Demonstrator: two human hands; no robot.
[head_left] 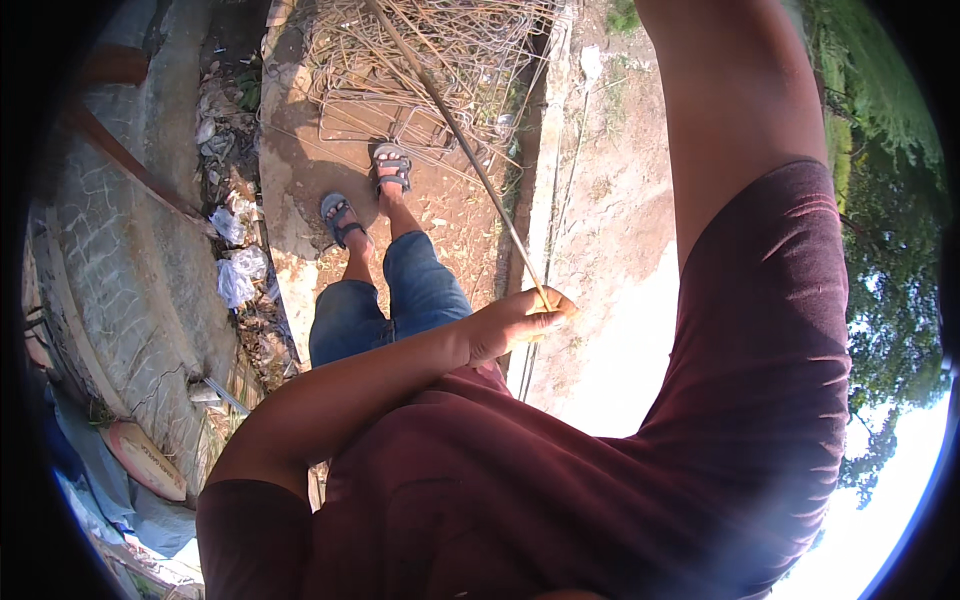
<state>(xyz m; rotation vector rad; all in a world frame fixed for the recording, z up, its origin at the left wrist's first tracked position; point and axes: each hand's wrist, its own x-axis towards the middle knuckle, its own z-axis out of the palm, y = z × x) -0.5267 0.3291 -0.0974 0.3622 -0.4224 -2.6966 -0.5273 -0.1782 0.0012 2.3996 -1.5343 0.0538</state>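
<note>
The left hand (515,322) clenches a long thin rod (455,130) running toward 11 o'clock over a wire pile (420,60); the right hand's grip is out of view.

Long thin tan rod (470,160), slanting from ground pile up, lower end gripped at waist height

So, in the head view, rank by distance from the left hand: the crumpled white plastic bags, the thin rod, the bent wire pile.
1. Thin rod, gripped in the left hand.
2. Crumpled white plastic bags, on the left by the stone wall.
3. Bent wire pile, top, beyond the sandalled feet.
</note>
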